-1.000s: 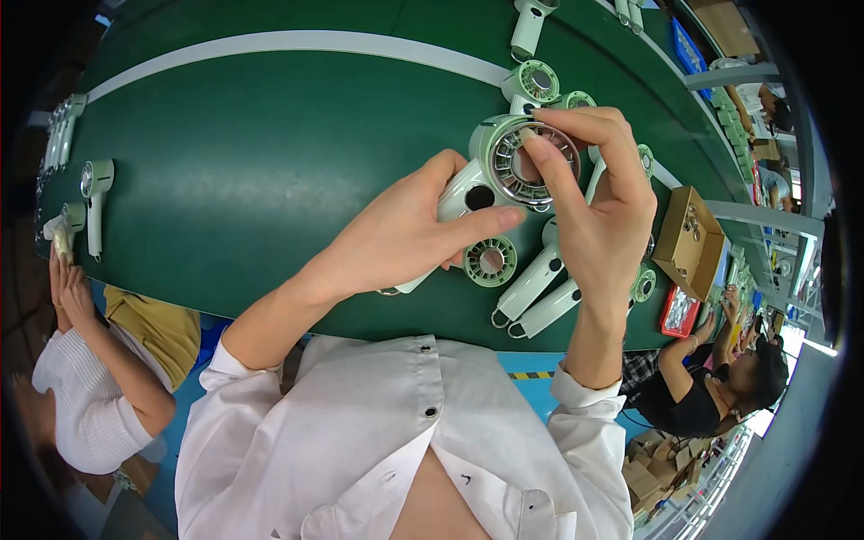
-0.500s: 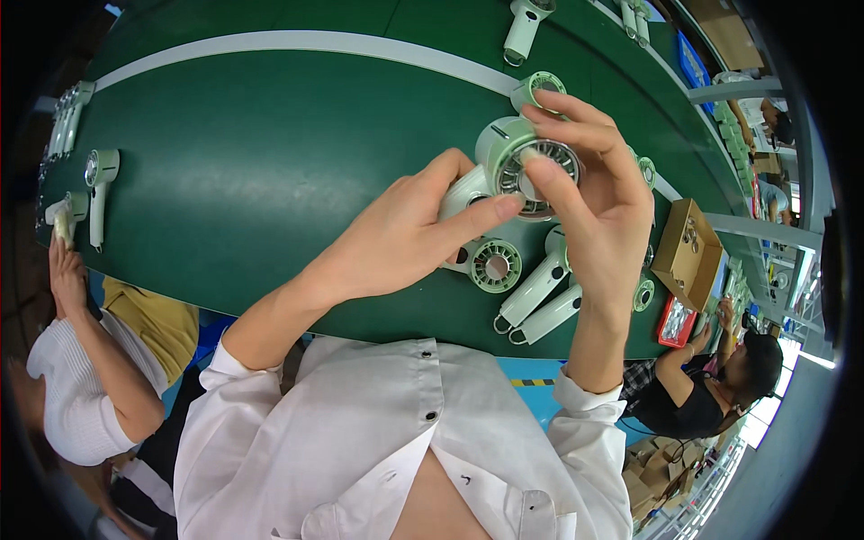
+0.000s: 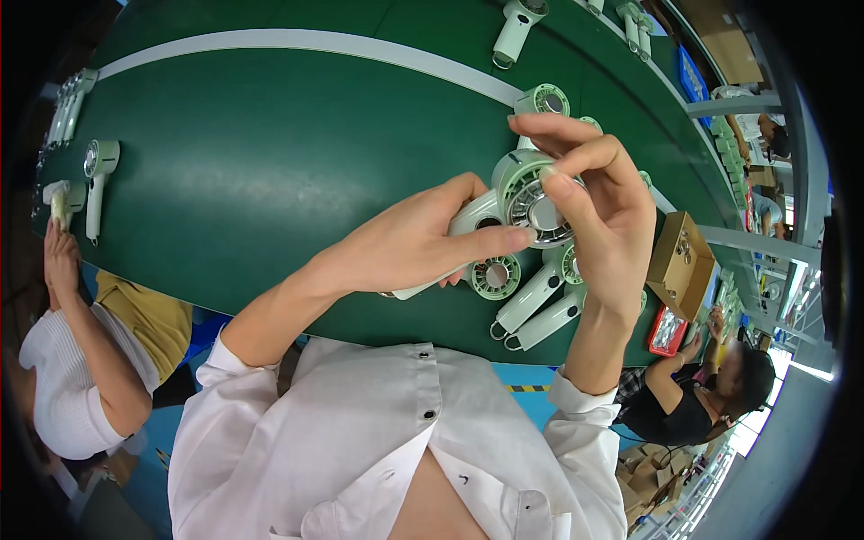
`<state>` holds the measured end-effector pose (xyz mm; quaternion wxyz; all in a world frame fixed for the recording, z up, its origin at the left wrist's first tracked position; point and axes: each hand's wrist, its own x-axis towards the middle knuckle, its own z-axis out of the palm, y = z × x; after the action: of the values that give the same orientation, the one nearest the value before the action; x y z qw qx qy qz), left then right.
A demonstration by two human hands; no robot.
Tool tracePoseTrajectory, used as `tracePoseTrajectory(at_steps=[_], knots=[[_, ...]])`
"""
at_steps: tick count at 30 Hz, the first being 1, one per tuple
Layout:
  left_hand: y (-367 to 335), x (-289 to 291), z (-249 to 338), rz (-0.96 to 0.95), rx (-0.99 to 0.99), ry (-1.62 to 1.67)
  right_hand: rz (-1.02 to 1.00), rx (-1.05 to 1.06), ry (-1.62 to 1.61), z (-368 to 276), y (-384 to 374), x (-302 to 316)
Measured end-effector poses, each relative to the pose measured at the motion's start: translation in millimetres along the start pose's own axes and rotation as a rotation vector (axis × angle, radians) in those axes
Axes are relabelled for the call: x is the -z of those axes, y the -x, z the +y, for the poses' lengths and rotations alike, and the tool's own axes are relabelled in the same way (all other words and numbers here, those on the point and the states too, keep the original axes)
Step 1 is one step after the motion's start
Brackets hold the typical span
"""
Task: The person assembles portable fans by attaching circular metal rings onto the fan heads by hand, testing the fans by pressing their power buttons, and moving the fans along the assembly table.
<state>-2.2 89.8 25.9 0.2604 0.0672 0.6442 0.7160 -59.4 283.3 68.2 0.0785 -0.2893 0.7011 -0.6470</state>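
A handheld fan (image 3: 519, 171) with a white handle and pale green round head is held above the table. Wrapped round its handle is my left hand (image 3: 405, 236), its thumb stretched along to the lower rim of the head. My right hand (image 3: 605, 207) pinches the silver front of the head, thumb at the slotted ring and index finger bent over the top rim. Whether the ring is loose or fixed I cannot tell. Below and beside my hands lie several similar fans, among them one with its round grille (image 3: 495, 276) facing up and one white-handled fan (image 3: 529, 301).
A green table (image 3: 225, 180) spreads before me, a white strip (image 3: 297, 39) across it. More fans (image 3: 517, 34) lie farther off. At the right are an open cardboard box (image 3: 681, 261) and a red tray (image 3: 668, 329). Co-workers sit left and right; one hand (image 3: 63, 265) holds a fan.
The fan and both hands have shifted slightly down and toward me. My right thumb and index finger have moved on the head's front, and the fan's face has turned a little.
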Motion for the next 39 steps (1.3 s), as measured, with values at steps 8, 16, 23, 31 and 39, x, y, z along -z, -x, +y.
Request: tracePoseTrajectory(at_steps=[8, 16, 23, 31, 39], knots=[[0, -5, -3, 0.056, 0.003, -0.033, 0.061, -0.126, 0.042, -4, 2, -3], [3, -7, -4, 0.093, -0.029, -0.06, 0.05, -0.087, 0.111, -4, 3, -3], [5, -10, 1, 0.073, -0.072, -0.113, 0.031, 0.066, 0.243, -9, 8, -7], [3, -15, 3, 0.063, -0.037, -0.019, 0.043, 0.026, 0.193, -10, 8, -3], [7, -16, 3, 0.118, -0.11, -0.112, 0.04, 0.066, 0.197, -6, 4, -6]])
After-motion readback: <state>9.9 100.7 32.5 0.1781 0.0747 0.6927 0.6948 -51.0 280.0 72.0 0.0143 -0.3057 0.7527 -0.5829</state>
